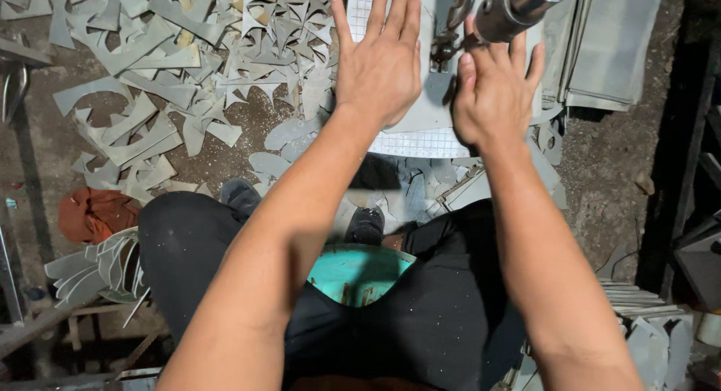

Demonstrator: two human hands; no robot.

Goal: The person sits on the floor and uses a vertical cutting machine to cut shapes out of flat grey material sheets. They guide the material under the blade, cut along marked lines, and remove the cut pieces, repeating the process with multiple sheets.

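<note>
My left hand lies flat, fingers spread, on a pale metal sheet with a grid pattern at its edges. My right hand presses on the same sheet just to the right, fingers together, beside a dark cutting tool and under a shiny metal cylinder. Neither hand grips anything. I sit on a teal stool, wearing dark trousers and dark shoes.
Several curved sheet-metal offcuts litter the dirt floor at the left. Stacked metal sheets lie at the upper right. An orange cloth and cut shapes rest at the lower left. More cut pieces sit lower right.
</note>
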